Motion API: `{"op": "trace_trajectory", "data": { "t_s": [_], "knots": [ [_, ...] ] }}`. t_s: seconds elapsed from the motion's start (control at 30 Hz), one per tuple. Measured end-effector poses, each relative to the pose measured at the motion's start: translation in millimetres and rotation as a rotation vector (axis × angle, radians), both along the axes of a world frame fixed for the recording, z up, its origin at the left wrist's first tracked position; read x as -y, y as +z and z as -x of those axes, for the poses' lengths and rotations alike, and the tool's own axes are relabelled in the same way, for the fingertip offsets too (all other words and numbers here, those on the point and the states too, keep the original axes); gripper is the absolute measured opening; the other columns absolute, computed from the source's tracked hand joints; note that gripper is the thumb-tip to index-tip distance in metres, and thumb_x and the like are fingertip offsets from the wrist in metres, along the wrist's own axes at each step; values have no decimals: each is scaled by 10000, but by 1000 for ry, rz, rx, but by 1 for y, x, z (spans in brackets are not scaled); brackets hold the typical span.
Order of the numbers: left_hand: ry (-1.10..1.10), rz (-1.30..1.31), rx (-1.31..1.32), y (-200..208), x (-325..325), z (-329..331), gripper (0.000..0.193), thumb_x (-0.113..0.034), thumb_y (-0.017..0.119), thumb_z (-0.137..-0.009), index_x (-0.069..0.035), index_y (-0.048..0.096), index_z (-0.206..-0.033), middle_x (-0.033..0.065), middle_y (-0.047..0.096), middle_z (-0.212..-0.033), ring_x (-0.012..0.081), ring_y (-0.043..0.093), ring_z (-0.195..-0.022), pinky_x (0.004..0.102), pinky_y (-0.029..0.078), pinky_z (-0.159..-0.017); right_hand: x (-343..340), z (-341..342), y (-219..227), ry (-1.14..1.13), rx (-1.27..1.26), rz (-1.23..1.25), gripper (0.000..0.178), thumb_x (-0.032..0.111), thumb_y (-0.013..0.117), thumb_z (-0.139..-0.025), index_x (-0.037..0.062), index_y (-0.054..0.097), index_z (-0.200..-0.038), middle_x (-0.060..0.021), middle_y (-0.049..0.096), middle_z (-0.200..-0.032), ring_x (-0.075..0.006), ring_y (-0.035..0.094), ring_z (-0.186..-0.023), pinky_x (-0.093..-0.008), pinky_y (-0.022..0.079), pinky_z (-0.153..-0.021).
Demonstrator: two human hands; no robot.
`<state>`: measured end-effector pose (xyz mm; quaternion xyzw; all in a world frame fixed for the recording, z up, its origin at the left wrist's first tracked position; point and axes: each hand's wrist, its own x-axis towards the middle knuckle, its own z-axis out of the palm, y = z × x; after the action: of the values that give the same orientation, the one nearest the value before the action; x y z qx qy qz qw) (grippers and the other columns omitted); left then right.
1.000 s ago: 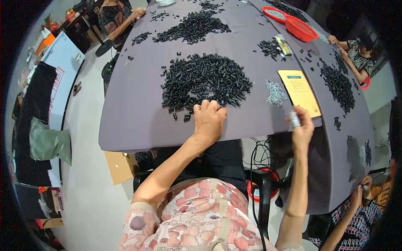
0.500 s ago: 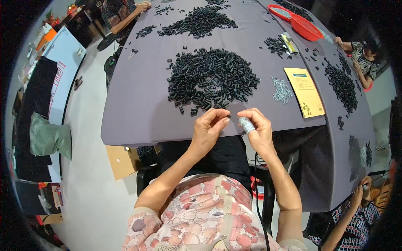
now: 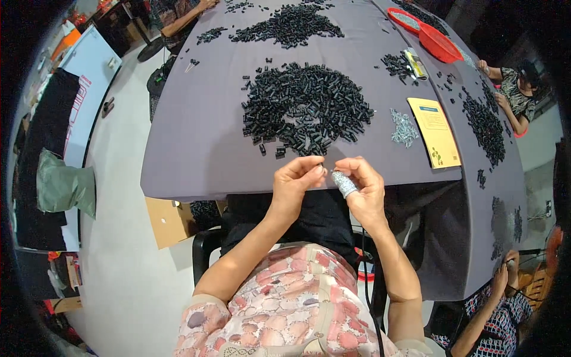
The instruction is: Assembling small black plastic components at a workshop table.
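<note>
My left hand point(image 3: 291, 185) is closed in a pinch on a small black cylindrical piece point(image 3: 320, 165), mostly covered by the fingertips. Close beside it, my right hand point(image 3: 366, 193) is also pinched, its thumb wrapped in a silvery covering point(image 3: 344, 184). Whatever lies between the right fingertips is too small to make out. Both hands are over the table's front edge, fingertips nearly meeting. Just beyond them spreads a large heap of short black cylindrical pieces point(image 3: 336, 98). To its right lies a little pile of small silvery pieces point(image 3: 404, 128).
On the grey tablecloth point(image 3: 196, 137), a yellow booklet point(image 3: 435, 134) lies at right. Farther off are another black heap point(image 3: 291, 27), a yellow packet point(image 3: 416, 63) and a red basket point(image 3: 439, 44). Other people sit around the tables. A cardboard box point(image 3: 169, 221) stands below the front edge.
My hands have drawn slightly closer together, and the left-hand piece has tilted or sunk between the fingertips. The whole view has shifted a little.
</note>
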<state>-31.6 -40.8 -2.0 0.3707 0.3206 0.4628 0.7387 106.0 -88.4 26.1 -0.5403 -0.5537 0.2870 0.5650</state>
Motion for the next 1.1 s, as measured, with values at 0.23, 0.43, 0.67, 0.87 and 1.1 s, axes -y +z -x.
{"op": "trace_trajectory", "data": {
  "t_s": [0.23, 0.43, 0.67, 0.87, 1.1],
  "knots": [
    [-39, 59, 136, -6, 2, -2, 182, -35, 623, -798, 15, 594, -970, 51, 625, -792, 87, 566, -667, 192, 464, -605, 7, 4, 10, -12, 298, -88, 339, -145, 484, -610, 9, 558, -903, -107, 542, -756, -241, 570, -692, -306, 460, -624],
    [-57, 70, 112, -6, 4, -4, 155, -23, 613, -801, 22, 589, -947, 64, 608, -784, 121, 565, -657, 226, 469, -618, 9, -1, 8, -15, 419, -154, 311, -139, 513, -626, 10, 558, -894, -106, 540, -755, -250, 585, -682, -318, 459, -593],
    [-167, 152, 121, -3, 7, -7, 149, -59, 652, -781, 9, 616, -909, 41, 608, -752, 83, 545, -615, 187, 452, -562, 10, -17, -4, 33, 181, 127, 209, -51, 594, -698, 23, 577, -893, -95, 564, -745, -187, 573, -662, -282, 455, -598],
    [-98, 216, 127, -1, 11, -5, 145, -71, 640, -792, -7, 598, -916, 37, 594, -744, 90, 538, -598, 194, 433, -545, 41, -2, 70, 231, 339, -249, 414, -107, 495, -549, 28, 599, -925, -120, 571, -856, -289, 578, -773, -357, 484, -674],
    [-170, 211, 120, 0, 11, -6, 117, -49, 589, -821, -23, 596, -935, 85, 613, -806, 109, 554, -639, 220, 463, -599, 100, 14, 162, 291, 312, -655, 144, 140, 618, -603, 115, 671, -735, -28, 607, -808, -186, 566, -672, -291, 476, -504]
  ]
}}
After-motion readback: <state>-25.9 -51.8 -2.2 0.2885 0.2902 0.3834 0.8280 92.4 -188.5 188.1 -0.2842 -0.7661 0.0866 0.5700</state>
